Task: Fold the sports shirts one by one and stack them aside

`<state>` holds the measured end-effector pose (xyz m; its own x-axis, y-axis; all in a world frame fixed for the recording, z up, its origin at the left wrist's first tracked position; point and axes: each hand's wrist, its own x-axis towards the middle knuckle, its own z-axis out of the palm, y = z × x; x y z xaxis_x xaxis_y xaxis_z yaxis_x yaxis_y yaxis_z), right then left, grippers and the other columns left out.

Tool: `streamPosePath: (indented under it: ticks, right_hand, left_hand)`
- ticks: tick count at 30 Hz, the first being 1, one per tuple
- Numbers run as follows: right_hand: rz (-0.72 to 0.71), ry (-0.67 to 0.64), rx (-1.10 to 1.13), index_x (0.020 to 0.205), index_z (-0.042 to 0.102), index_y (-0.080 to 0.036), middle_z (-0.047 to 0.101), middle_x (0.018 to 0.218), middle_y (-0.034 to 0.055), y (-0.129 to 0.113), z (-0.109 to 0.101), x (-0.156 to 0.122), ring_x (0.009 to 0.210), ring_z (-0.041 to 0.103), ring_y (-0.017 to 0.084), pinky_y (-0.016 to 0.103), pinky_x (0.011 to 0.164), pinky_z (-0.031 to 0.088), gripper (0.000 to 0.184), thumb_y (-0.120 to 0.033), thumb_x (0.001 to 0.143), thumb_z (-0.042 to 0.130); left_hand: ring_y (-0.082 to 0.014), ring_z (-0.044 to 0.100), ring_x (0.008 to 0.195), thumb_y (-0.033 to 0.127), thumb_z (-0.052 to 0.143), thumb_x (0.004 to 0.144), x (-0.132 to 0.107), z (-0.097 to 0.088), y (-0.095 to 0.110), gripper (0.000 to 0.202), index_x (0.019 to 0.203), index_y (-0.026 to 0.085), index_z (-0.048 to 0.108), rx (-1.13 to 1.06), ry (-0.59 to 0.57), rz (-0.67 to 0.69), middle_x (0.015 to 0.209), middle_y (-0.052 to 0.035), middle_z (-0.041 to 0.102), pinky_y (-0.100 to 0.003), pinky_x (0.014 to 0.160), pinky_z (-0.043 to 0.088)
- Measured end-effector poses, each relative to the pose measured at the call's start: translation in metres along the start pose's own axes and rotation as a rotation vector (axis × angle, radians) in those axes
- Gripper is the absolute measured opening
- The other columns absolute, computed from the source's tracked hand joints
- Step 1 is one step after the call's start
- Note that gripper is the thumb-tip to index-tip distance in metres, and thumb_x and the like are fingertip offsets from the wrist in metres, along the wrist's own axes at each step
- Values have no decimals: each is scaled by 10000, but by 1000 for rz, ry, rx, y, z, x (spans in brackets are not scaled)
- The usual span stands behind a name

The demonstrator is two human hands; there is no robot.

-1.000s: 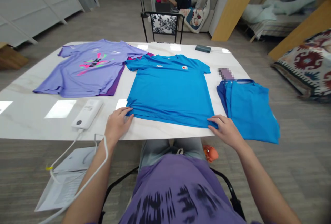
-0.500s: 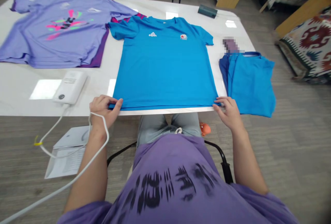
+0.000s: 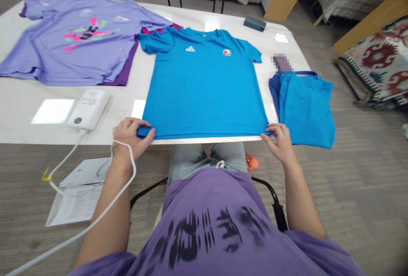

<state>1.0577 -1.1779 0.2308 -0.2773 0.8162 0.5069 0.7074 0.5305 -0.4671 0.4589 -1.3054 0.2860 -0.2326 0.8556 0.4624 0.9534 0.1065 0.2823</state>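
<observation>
A blue T-shirt point(image 3: 207, 93) lies spread flat, front up, with its hem along the near edge of the white table point(image 3: 124, 101). At the hem's left corner, my left hand point(image 3: 132, 135) pinches the cloth between thumb and fingers. The right corner is held the same way by my right hand point(image 3: 279, 140). A white logo and a small round badge show on the shirt's chest. Both sleeves stretch out to the sides, and the left one lies against a purple shirt.
Lilac and purple shirts point(image 3: 86, 50) lie at the left. A white device point(image 3: 89, 108) trails a cable point(image 3: 105, 208) over my left forearm. Folded blue clothing point(image 3: 307, 110) overhangs the right edge. A dark case point(image 3: 254, 24) rests at the back. An open white box point(image 3: 76, 199) is below the table.
The whole view has shifted slightly, with the tabletop things sitting a little lower. Both hands keep hold of the T-shirt's hem corners, and the shirt lies as before.
</observation>
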Motion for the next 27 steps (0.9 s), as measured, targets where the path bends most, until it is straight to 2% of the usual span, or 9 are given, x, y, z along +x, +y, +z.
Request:
streamPosePath:
  ticks: [8,12,15,19,24,27]
  right_hand:
    - [16,-8,42,1216,736,-289,725,1379,138,3,-3,-1,1323,679,354,565,1062,607,224,-465,1088,683]
    - [53,-9,89,1177,759,-297,744,1368,130,7,-4,0,1275,711,335,531,990,641,228,-490,1104,660]
    - [73,-4,127,1150,766,-297,762,1349,124,6,-6,1,1236,734,323,520,977,651,235,-504,1109,663]
    - [110,21,151,1114,765,-294,790,1318,121,1,-10,3,1156,759,316,521,943,661,265,-531,1117,647]
    - [141,111,175,1067,762,-290,798,1251,128,-5,-11,5,1158,764,331,509,896,670,304,-572,1108,658]
    - [145,212,122,1079,788,-285,773,1188,131,-5,-13,2,1056,755,314,483,831,650,306,-570,1104,677]
  left_hand:
    - [-289,694,1154,503,756,947,4,-7,-13,351,1191,255,799,-58,-100,62,1233,-85,709,-520,1191,519]
    - [-245,687,1197,514,735,1004,4,-15,-20,348,1155,206,790,-176,-133,124,1279,-73,716,-470,1219,551]
    - [-214,703,1238,537,709,1058,2,-23,-21,340,1144,217,787,-245,-155,146,1323,-37,723,-454,1260,553]
    - [-197,733,1230,608,662,1095,-2,-30,-16,381,1078,250,792,-280,-115,93,1305,0,754,-476,1273,569]
    - [-209,734,1256,672,640,1097,-5,-32,-13,448,1096,240,757,-331,-92,-31,1333,-6,778,-491,1242,601]
    - [-215,726,1266,629,671,1100,-8,-31,-15,407,1100,228,742,-337,9,-72,1335,-22,771,-487,1226,603]
